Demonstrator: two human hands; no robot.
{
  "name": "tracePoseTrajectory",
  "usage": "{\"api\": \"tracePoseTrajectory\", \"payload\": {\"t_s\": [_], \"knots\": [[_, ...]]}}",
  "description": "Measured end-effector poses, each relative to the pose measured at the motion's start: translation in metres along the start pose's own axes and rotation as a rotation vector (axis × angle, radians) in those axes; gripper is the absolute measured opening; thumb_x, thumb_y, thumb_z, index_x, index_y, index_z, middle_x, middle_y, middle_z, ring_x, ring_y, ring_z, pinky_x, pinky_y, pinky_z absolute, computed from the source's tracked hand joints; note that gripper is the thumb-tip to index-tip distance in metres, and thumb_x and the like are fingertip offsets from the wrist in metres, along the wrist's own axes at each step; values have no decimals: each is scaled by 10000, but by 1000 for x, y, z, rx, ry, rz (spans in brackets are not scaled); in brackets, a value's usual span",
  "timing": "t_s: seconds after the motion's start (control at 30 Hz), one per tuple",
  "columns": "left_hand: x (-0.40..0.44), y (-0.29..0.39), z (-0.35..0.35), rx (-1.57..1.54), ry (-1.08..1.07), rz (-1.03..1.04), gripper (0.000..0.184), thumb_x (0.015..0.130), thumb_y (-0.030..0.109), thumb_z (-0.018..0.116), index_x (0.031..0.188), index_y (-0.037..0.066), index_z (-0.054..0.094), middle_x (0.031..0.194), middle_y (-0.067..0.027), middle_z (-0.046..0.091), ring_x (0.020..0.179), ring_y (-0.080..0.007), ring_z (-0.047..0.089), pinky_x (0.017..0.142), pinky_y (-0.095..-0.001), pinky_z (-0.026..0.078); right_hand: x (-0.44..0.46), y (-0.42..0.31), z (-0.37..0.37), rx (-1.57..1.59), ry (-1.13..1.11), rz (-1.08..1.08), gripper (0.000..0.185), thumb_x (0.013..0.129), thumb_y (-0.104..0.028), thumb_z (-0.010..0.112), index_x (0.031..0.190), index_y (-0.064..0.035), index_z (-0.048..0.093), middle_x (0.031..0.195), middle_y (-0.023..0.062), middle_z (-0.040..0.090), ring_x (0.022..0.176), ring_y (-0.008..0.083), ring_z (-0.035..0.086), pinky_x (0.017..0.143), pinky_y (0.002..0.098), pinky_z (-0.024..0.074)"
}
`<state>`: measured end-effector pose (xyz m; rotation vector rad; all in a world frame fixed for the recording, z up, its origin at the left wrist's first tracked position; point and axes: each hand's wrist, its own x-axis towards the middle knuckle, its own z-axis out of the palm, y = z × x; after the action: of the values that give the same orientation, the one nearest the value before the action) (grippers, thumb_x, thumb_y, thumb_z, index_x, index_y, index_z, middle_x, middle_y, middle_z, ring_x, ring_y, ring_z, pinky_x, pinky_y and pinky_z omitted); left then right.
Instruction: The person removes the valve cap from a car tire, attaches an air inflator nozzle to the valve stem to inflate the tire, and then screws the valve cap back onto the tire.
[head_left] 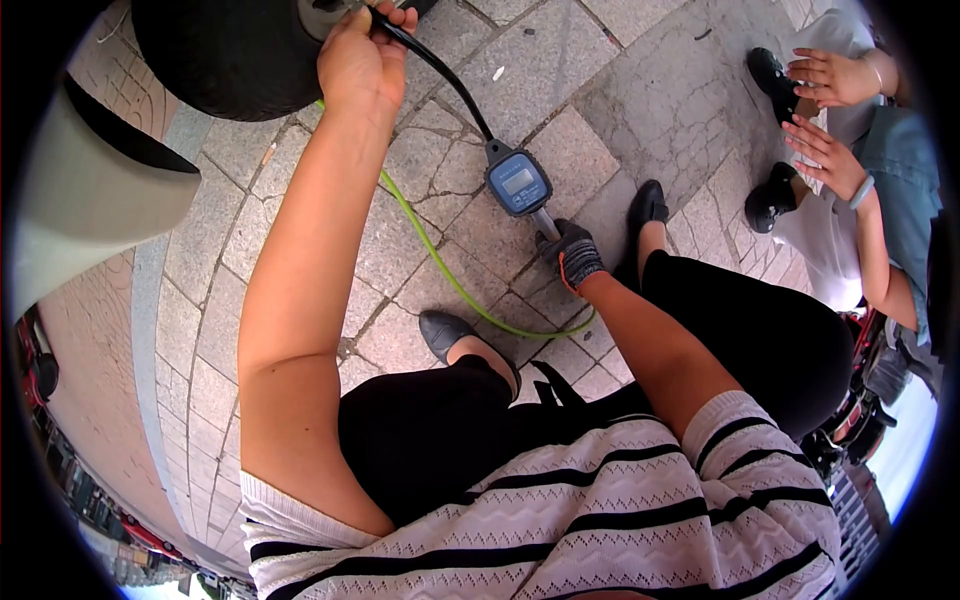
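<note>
My bare left hand (368,62) is up at the wheel's hub, its fingers closed around the end of a black hose (450,78). What the hose end meets at the wheel is hidden by my fingers. The hose curves down to a tire inflator gauge (519,182) with a square blue-grey face and a small digital screen. In a dark knitted glove, my right hand (572,254) is wrapped around the gauge's metal handle. A black tire (225,60) stands at the upper left. From near my right hand, a yellow-green air hose (425,238) loops over the paving toward the tire.
At the left, a pale vehicle body panel (95,215) juts out beside the tire. Another person crouches at the right, both hands (835,160) held out in front. My black shoes (447,335) are on cracked stone paving (400,290). Parked vehicles show at the edges.
</note>
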<state>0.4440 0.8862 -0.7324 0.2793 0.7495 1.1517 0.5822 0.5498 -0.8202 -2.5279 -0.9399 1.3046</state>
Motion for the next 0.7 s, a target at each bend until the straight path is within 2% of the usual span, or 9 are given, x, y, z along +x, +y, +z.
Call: {"api": "tracePoseTrajectory", "payload": {"t_s": [0.2, 0.33, 0.4, 0.43, 0.53, 0.7], "knots": [[1, -1, 2, -41, 10, -13, 186, 934, 83, 369, 985, -60, 475, 849, -141, 495, 741, -217, 496, 780, -429, 485, -10, -3, -4, 61, -100, 32, 516, 706, -381, 646, 1073, -26, 569, 969, 217, 610, 923, 349, 580, 812, 378, 449], [1, -2, 2, -34, 22, -5, 190, 933, 79, 368, 1006, -67, 466, 859, -144, 489, 750, -220, 493, 801, -437, 478, -12, -11, -5, 85, -98, 57, 534, 699, -394, 658, 1077, -27, 568, 976, 208, 612, 938, 350, 574, 824, 370, 444], [1, -1, -1, -45, 4, -10, 192, 933, 77, 367, 1012, -69, 463, 863, -146, 487, 754, -222, 492, 811, -440, 474, -15, -20, -11, 13, -123, 112, 512, 717, -289, 673, 1122, -8, 533, 982, 199, 613, 899, 309, 586, 805, 355, 440], [2, -2, -1, -44, 9, -5, 194, 933, 76, 365, 1016, -72, 460, 866, -148, 486, 756, -224, 492, 819, -444, 471, -14, -20, -9, 14, -119, 117, 512, 717, -289, 673, 1122, -8, 533, 982, 199, 613, 899, 309, 586, 805, 355, 440], [4, -1, -1, -38, 16, -3, 197, 933, 73, 363, 1020, -76, 457, 869, -149, 485, 759, -227, 492, 829, -448, 469, -13, -16, -8, 24, -130, 146, 580, 709, -354, 676, 1140, 2, 519, 993, 194, 612, 907, 308, 586, 808, 356, 441], [-7, -2, 9, -2, 24, 13, 202, 937, 75, 350, 1014, -72, 465, 870, -147, 490, 775, -230, 499, 835, -436, 472, -17, -19, -9, 41, -108, 128, 519, 701, -399, 655, 1051, -25, 575, 973, 211, 609, 921, 349, 579, 822, 382, 448]]}}
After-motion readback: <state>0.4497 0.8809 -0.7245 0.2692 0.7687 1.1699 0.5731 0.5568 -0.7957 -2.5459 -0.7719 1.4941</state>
